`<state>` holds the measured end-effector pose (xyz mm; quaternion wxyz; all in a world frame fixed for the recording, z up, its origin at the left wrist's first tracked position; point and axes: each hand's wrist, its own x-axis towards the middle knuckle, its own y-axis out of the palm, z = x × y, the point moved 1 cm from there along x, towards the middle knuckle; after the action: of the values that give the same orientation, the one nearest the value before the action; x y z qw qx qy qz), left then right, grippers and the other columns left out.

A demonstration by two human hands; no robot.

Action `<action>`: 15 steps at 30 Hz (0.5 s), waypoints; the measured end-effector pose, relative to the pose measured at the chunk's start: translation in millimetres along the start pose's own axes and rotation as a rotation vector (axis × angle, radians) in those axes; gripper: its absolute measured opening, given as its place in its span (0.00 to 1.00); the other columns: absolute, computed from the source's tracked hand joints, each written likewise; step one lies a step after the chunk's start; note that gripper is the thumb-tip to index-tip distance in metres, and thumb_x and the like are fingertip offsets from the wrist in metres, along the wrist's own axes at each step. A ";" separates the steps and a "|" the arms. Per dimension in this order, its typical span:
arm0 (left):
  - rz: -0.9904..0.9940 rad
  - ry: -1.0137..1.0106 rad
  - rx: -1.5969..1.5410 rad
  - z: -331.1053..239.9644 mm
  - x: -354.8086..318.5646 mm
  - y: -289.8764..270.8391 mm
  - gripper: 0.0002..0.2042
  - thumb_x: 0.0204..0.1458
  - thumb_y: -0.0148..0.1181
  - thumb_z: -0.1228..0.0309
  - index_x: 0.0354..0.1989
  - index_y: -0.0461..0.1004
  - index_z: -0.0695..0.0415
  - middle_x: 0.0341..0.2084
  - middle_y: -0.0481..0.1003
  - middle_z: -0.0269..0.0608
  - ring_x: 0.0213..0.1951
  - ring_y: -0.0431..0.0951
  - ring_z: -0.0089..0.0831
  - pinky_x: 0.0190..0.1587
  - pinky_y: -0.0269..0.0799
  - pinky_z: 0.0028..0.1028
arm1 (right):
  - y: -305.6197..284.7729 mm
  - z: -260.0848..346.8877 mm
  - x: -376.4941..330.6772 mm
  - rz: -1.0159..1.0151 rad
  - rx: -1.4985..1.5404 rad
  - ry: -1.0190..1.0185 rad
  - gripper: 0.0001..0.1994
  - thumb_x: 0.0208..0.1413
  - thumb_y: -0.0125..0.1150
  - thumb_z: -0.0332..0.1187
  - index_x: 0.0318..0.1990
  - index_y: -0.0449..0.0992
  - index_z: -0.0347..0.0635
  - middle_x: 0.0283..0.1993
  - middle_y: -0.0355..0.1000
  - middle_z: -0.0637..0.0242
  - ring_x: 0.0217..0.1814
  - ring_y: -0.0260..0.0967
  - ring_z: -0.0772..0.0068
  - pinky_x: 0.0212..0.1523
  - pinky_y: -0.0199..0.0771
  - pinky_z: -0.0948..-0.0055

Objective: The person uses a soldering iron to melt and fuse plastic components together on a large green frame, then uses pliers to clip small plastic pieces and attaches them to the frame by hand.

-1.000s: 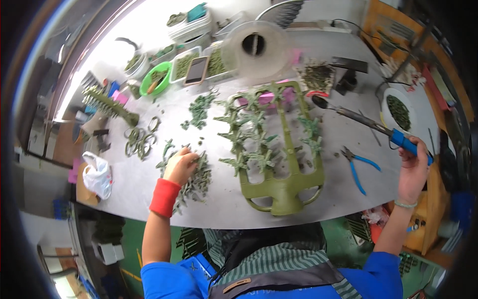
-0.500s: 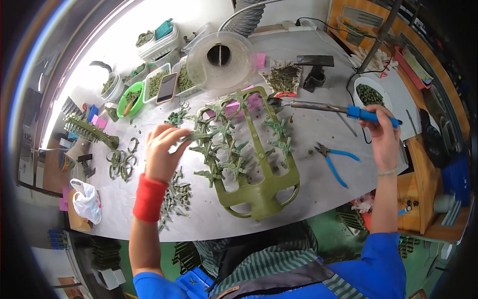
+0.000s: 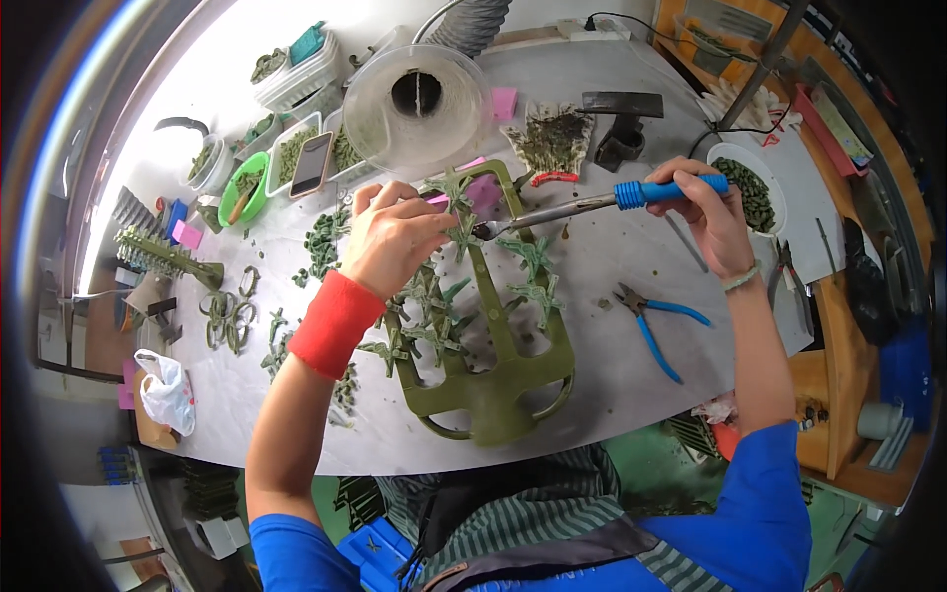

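Across the tabletop (image 3: 612,405), your right hand (image 3: 712,212) grips the blue-handled tool (image 3: 602,201), its tip near the green frame (image 3: 483,395); your left hand (image 3: 395,235) curls by a leafy piece (image 3: 464,219), any pinch unclear. Tip work seems underway, calling for steadiness.

Workbench: grey top (image 3: 612,395), its near edge curving past the person's waist
Middle: olive plastic frame (image 3: 464,393), broad end toward that edge
Right of frame: blue-handled pliers (image 3: 634,300), handles spread, well apart from it
Beyond pliers: thin metal rod (image 3: 687,242); white bowl (image 3: 780,200) of green pellets
Far side: stained fabric piece (image 3: 549,140), red-edged, near a black stand (image 3: 620,143)
Left: olive rings (image 3: 238,341) in a cluster; small green pieces (image 3: 321,245) heaped; bright-green bowl (image 3: 258,208)
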<state>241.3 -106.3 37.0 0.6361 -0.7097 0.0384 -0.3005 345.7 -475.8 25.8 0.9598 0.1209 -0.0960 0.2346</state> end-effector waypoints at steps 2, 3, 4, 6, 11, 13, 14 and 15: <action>0.008 -0.007 0.000 1.3 1.7 2.7 0.11 0.49 0.68 0.65 0.42 0.84 0.42 0.37 0.81 0.26 0.47 0.73 0.31 0.56 0.58 0.38 | -0.9 -4.4 4.2 0.016 0.028 0.014 0.11 0.64 0.57 0.34 0.43 0.80 0.34 0.42 0.78 0.59 0.39 0.77 0.69 0.44 0.79 0.69; 0.013 -0.011 0.001 2.0 2.3 3.5 0.11 0.49 0.68 0.65 0.42 0.84 0.42 0.37 0.81 0.26 0.46 0.73 0.31 0.56 0.58 0.38 | -1.1 -6.5 6.2 0.039 0.035 0.009 0.11 0.64 0.57 0.34 0.43 0.80 0.34 0.42 0.79 0.59 0.38 0.77 0.69 0.43 0.79 0.69; 0.015 -0.011 0.003 2.5 2.8 4.0 0.11 0.49 0.68 0.65 0.42 0.84 0.42 0.37 0.81 0.26 0.46 0.73 0.31 0.56 0.58 0.38 | -1.3 -8.5 8.2 0.061 0.041 0.003 0.12 0.64 0.57 0.34 0.44 0.80 0.34 0.41 0.79 0.59 0.38 0.77 0.69 0.43 0.79 0.69; 0.023 -0.004 0.021 3.5 3.7 4.7 0.11 0.48 0.68 0.65 0.41 0.84 0.42 0.36 0.81 0.26 0.46 0.73 0.30 0.56 0.58 0.39 | -1.5 -13.1 11.3 0.062 0.061 0.012 0.12 0.64 0.57 0.34 0.44 0.80 0.34 0.41 0.79 0.59 0.38 0.77 0.69 0.43 0.79 0.70; 0.022 0.015 0.025 5.9 6.5 6.4 0.11 0.47 0.68 0.64 0.41 0.84 0.42 0.36 0.81 0.26 0.46 0.73 0.31 0.57 0.58 0.39 | -1.9 -21.1 17.1 0.054 0.095 0.049 0.12 0.63 0.57 0.35 0.44 0.80 0.35 0.41 0.79 0.59 0.38 0.77 0.69 0.43 0.79 0.70; 0.020 0.017 0.017 6.6 7.2 7.2 0.11 0.47 0.68 0.64 0.41 0.84 0.42 0.36 0.81 0.26 0.46 0.73 0.31 0.58 0.58 0.40 | -1.2 -23.1 18.3 0.059 0.118 0.052 0.12 0.63 0.57 0.35 0.44 0.80 0.35 0.41 0.79 0.59 0.37 0.77 0.69 0.43 0.79 0.70; 0.022 0.018 0.018 6.9 7.4 7.6 0.11 0.47 0.68 0.65 0.41 0.84 0.42 0.36 0.81 0.26 0.46 0.73 0.31 0.58 0.58 0.40 | -0.9 -23.6 18.8 0.058 0.124 0.051 0.12 0.63 0.57 0.35 0.44 0.80 0.35 0.41 0.79 0.59 0.37 0.77 0.69 0.43 0.79 0.70; 0.023 0.020 0.019 7.1 7.7 7.8 0.11 0.47 0.68 0.65 0.41 0.84 0.42 0.36 0.81 0.27 0.46 0.74 0.31 0.58 0.58 0.40 | -0.5 -24.0 19.2 0.062 0.119 0.049 0.12 0.63 0.58 0.35 0.44 0.80 0.35 0.41 0.79 0.59 0.37 0.77 0.69 0.43 0.78 0.70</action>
<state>253.5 -104.9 32.6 0.6459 -0.7001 0.0503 -0.3004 365.7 -461.4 7.5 0.9452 0.1689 -0.0623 0.2726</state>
